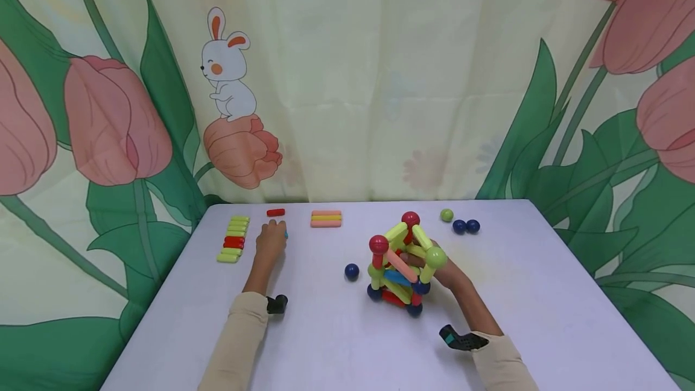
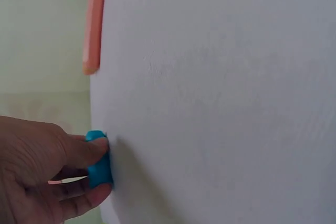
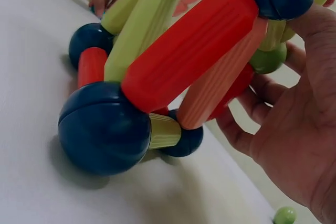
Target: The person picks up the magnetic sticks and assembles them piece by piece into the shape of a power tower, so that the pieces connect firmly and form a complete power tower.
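My left hand point(image 1: 271, 242) pinches a short blue rod point(image 2: 100, 169) between thumb and fingers, right at the tabletop on the far left. On the right, my right hand point(image 1: 447, 271) grips a magnetic ball-and-rod structure point(image 1: 400, 265) from its right side, some fingers hidden behind it. Green, red, pink and blue rods join red, green and dark blue balls in it. In the right wrist view a dark blue ball point(image 3: 104, 128) at its base is close over the table, with a red rod point(image 3: 191, 48) slanting up from that ball.
A column of short green and red rods point(image 1: 234, 240) lies left of my left hand. A red rod point(image 1: 276, 212) is just beyond it. Pink and yellow rods point(image 1: 326, 218) lie near the back edge. Loose balls include one dark blue point(image 1: 352, 271) and one green point(image 1: 446, 215).
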A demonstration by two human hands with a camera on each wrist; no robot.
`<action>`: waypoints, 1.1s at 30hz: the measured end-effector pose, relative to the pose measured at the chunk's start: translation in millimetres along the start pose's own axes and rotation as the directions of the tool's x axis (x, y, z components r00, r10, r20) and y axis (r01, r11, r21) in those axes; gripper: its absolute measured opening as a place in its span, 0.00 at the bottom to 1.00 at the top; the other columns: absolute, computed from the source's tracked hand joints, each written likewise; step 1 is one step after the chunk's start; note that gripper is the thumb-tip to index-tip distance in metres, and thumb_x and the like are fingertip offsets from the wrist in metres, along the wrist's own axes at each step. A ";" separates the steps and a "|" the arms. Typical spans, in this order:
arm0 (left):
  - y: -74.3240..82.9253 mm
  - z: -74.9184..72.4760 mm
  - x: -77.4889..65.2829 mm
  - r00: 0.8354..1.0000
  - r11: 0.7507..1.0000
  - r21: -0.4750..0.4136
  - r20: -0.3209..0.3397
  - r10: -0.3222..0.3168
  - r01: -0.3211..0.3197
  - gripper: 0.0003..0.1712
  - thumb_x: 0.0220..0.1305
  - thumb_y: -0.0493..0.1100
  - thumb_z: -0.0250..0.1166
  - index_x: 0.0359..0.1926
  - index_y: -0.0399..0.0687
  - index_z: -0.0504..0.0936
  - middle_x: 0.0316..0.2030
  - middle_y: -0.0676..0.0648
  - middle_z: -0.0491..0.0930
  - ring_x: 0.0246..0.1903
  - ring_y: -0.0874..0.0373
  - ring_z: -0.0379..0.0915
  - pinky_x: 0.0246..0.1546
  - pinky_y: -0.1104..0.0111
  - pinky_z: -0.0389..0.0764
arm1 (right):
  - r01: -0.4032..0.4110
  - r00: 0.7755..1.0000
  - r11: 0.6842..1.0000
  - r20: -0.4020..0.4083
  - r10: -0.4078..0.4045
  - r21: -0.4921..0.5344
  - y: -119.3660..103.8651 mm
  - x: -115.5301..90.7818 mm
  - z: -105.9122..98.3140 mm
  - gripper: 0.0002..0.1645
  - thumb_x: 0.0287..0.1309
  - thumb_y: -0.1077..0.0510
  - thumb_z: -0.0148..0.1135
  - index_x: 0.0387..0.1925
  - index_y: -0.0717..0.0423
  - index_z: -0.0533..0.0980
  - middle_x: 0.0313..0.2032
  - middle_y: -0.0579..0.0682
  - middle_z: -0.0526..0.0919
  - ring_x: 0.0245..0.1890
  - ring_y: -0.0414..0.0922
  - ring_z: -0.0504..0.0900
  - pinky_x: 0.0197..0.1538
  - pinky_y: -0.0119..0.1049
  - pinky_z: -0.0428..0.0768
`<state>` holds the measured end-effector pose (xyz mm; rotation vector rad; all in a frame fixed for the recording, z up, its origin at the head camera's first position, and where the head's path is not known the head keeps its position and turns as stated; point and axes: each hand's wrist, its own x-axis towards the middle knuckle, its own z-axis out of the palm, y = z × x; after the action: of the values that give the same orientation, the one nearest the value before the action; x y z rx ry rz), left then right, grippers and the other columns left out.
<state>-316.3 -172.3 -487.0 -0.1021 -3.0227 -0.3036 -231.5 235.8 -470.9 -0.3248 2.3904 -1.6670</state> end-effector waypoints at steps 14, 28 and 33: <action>89.4 -58.2 -31.5 0.977 0.708 -0.686 -0.015 0.214 -0.166 0.17 0.66 0.42 0.64 0.55 0.44 0.79 0.44 0.42 0.83 0.41 0.51 0.82 0.43 0.63 0.84 | -0.030 0.997 0.997 -0.073 0.035 0.073 -4.2 -3.5 1.4 0.29 0.66 0.50 0.61 0.59 0.62 0.65 0.44 0.53 0.74 0.43 0.44 0.74 0.50 0.32 0.75; 187.7 -91.9 -72.6 0.796 0.318 -0.797 -0.304 0.524 -0.513 0.17 0.62 0.40 0.68 0.52 0.46 0.82 0.47 0.48 0.83 0.46 0.58 0.79 0.49 0.68 0.82 | -0.002 0.996 0.996 -0.086 0.010 0.089 -0.5 -5.4 2.0 0.28 0.66 0.50 0.61 0.60 0.58 0.65 0.46 0.55 0.75 0.46 0.47 0.76 0.53 0.35 0.77; 196.5 -83.3 -72.4 0.746 0.357 -0.716 -0.340 0.572 -0.600 0.16 0.61 0.41 0.68 0.51 0.48 0.84 0.45 0.50 0.81 0.46 0.60 0.76 0.44 0.72 0.81 | 0.056 0.997 0.995 -0.053 -0.051 0.085 -1.2 -4.5 1.6 0.28 0.66 0.49 0.60 0.61 0.57 0.65 0.49 0.56 0.75 0.52 0.48 0.78 0.58 0.42 0.79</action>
<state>-221.5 -1.1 -375.3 -1.2028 -2.2788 -1.5057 -226.7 235.2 -470.1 -0.3392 2.3559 -1.8171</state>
